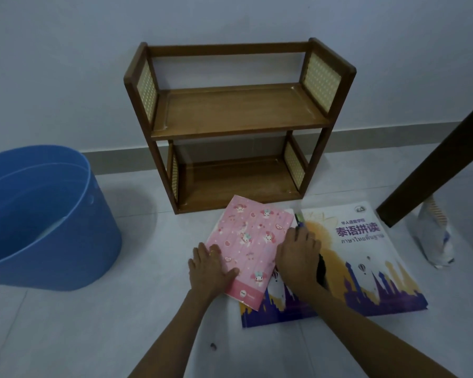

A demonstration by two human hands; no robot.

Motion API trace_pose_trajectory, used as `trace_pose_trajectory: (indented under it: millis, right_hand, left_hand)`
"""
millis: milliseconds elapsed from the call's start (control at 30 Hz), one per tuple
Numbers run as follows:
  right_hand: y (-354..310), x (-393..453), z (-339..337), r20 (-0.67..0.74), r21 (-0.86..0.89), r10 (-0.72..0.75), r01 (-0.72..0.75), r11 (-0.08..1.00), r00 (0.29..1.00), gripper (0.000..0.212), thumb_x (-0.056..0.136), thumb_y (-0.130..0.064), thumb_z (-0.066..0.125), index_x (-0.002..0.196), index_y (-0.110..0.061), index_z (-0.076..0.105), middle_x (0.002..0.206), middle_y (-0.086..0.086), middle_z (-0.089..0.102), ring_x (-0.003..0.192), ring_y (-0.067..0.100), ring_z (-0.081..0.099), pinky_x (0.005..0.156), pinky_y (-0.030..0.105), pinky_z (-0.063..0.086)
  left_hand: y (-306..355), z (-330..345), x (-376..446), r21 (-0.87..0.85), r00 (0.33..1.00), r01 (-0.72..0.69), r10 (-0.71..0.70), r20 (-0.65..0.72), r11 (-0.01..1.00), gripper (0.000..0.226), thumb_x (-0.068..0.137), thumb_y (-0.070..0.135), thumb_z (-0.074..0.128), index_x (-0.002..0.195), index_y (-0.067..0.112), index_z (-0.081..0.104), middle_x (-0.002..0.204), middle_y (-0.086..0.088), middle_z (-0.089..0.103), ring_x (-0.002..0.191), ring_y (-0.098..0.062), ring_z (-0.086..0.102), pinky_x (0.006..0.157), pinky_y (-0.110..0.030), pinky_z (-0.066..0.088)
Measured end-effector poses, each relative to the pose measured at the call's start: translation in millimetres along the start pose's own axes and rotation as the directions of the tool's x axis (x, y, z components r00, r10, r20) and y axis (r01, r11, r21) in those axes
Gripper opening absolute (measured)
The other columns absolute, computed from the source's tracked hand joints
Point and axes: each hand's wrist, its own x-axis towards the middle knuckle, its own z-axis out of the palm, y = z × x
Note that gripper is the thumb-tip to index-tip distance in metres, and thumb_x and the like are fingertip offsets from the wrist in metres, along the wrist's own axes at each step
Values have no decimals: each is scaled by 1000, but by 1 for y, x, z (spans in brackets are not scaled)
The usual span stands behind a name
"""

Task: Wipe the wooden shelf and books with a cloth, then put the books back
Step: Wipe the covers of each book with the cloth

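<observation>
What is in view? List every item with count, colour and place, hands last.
wooden shelf: 1, brown, two tiers, against the wall
pink book: 1, pink, on the floor, overlapping the large book
large book: 1, white, orange and purple, on the floor
bucket: 1, blue, left
wooden leg: 1, dark brown, right
bag: 1, white, right
left hand: flat on the pink book
right hand: on both books, over something dark

The wooden shelf [238,115], two-tiered with woven side panels, stood bare against the wall. Just in front of it the pink book [250,241] lay flat and tilted, overlapping the left edge of a larger book [366,257] with a purple skyline cover.
</observation>
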Motion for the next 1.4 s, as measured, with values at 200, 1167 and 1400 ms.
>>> trace_pose_trajectory:
  millis: [200, 1167, 1400]
  right_hand:
    - [33, -16, 26, 145, -49, -382, 393, 918, 913, 72, 63, -22, 77, 128, -7, 53, 97, 19, 62, 72, 28, 61, 50, 34, 50]
    - [-18, -3, 28, 313, 62, -535, 545, 836, 785, 61, 93, -39, 29, 150, -18, 19, 155, 15, 18, 142, 33, 16, 108, 65, 23]
    - [-28, -42, 49, 315, 283, -787, 739, 611, 530, 69, 93, -43, 40, 148, -7, 20, 148, 21, 35, 137, 35, 34, 106, 50, 38]
  left_hand:
    - [-2, 4, -1, -5, 998, -5, 5, -56, 1000, 92, 73, 73, 53, 140, 20, 20, 141, -9, 32, 129, -25, 37, 106, -38, 33]
    - [-20, 15, -5, 173, 923, -380, 358, 143, 909, 133, 53, 95, 25, 145, 11, -25, 148, -7, -35, 139, -23, -27, 119, -43, -6]
    - [-21, 12, -7, 246, 902, -430, 401, 158, 869, 123, 53, 95, 4, 141, 15, -28, 148, -12, -35, 139, -27, -29, 119, -44, -6]
